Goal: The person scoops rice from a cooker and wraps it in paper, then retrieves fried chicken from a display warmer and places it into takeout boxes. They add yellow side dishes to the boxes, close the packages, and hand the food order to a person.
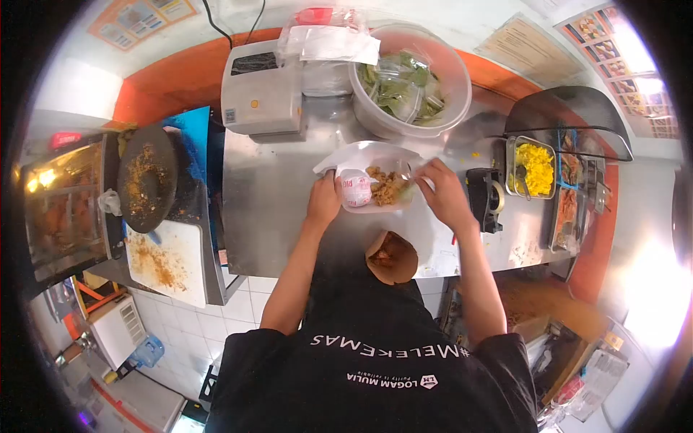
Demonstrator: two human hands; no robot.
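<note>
A white paper food tray [369, 149] lies on the steel counter in front of me. Brown chopped food [388, 186] sits in its middle, and a round white bundle with red print [355, 189] fills its left end. My left hand [324, 200] is closed on the tray's left edge, right beside the bundle. At the opposite end, my right hand [442, 191] has its fingers pinched together next to something pale and see-through. What those fingers hold is too small to make out. Nearer my body stands an open brown paper pouch [391, 257] with reddish contents.
Behind the tray are a white printer-like machine [261, 94] and a tub of leafy greens [456, 108]. On the right stand a black tape dispenser [482, 200] and a container of yellow shreds [534, 169]. Leftward are a dark round board [148, 177] and a white cutting board [167, 263].
</note>
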